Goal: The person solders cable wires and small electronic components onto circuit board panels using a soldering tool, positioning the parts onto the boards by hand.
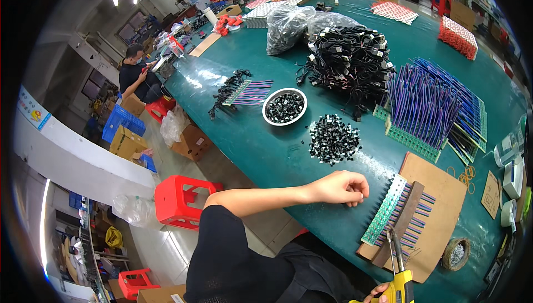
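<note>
My right hand (pixel 378 293) grips a yellow and black soldering gun (pixel 403 287) at the lower edge. Its two metal prongs reach up to a green circuit board strip (pixel 384 211) and a brown bar (pixel 401 221). Short purple and black wires run from the strip under the bar, all resting on a cardboard sheet (pixel 444 206). Small black parts line the strip's left edge. Just left of it, my left hand (pixel 340 187) hovers with curled fingers, thumb against fingertips; whatever they pinch, if anything, is too small to see. A pile of small black parts (pixel 334 140) lies beyond that hand.
A white bowl (pixel 277 124) holds similar parts. Farther back are bundled black cables (pixel 350 61), wired green boards (pixel 425 103) and plastic bags (pixel 286 28). Rubber bands (pixel 467 178) and a round container (pixel 456 254) lie right. A red stool (pixel 180 198) stands left; several people work beyond.
</note>
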The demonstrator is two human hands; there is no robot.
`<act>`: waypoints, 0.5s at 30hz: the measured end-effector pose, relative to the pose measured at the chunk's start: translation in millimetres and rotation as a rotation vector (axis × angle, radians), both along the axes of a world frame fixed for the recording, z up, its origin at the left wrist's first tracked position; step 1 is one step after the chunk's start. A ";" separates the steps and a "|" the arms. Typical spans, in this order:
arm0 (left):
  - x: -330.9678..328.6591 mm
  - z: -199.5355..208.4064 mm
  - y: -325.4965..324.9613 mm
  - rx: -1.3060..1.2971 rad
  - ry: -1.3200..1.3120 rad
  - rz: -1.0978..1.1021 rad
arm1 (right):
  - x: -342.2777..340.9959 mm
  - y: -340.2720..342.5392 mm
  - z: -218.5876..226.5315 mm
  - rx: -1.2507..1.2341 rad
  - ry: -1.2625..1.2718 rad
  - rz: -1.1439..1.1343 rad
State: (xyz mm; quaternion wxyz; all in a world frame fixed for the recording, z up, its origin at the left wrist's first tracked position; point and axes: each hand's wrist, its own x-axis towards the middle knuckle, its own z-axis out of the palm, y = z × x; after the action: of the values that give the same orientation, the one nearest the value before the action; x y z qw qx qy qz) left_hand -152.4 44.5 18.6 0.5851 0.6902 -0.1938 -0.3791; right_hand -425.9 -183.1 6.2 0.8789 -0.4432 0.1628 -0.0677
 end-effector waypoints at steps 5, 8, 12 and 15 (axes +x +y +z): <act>-11.3 -2.1 -2.8 0.021 0.000 -0.018 | -7.9 -16.8 -16.0 0.132 0.107 0.114; -11.3 -8.3 -7.4 -0.046 0.055 -0.046 | -17.3 -12.5 -19.1 0.204 0.196 0.138; -16.0 6.1 -7.9 -0.044 0.190 -0.011 | 3.9 23.3 16.6 -0.096 0.149 -0.144; -22.4 6.6 -5.7 -0.023 0.203 -0.006 | 18.0 24.3 30.1 -0.126 0.115 -0.104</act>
State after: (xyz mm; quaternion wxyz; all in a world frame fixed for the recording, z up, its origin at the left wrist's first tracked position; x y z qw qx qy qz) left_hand -174.9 38.8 25.2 0.6085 0.6408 -0.1399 -0.4467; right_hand -407.9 -158.8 36.3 0.8338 -0.4917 0.2312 -0.0979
